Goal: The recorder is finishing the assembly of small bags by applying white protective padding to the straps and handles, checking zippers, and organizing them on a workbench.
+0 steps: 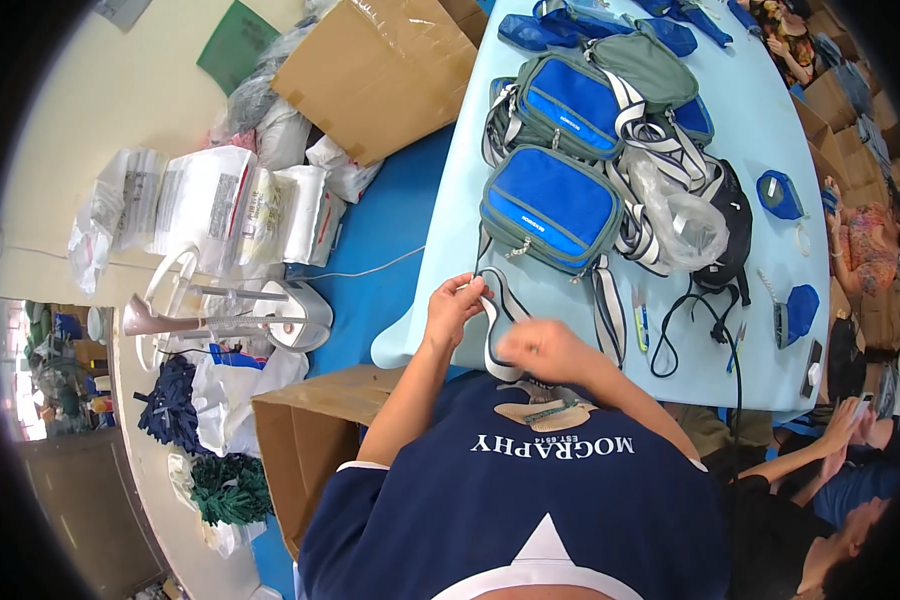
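My left hand (452, 307) pinches a white-and-dark striped strap (492, 330) by the table's near edge, close to a blue and grey-green zippered bag (552, 208). From that hand the strap loops down toward my shirt. My right hand (545, 350) is beside the lower part of the loop, its fingers curled but smeared by motion, so whether it grips the strap is unclear. Behind the nearest bag lies a second blue bag (570, 105), with a grey-green bag (645, 70) farther back.
The light blue table (450, 240) also bears a clear plastic bag (685, 225), a black bag (730, 225), a pen-like tool (641, 322) and small blue pouches (778, 195). Cardboard boxes (380, 75) and a white steamer stand (285, 315) are at left. Other people work at right.
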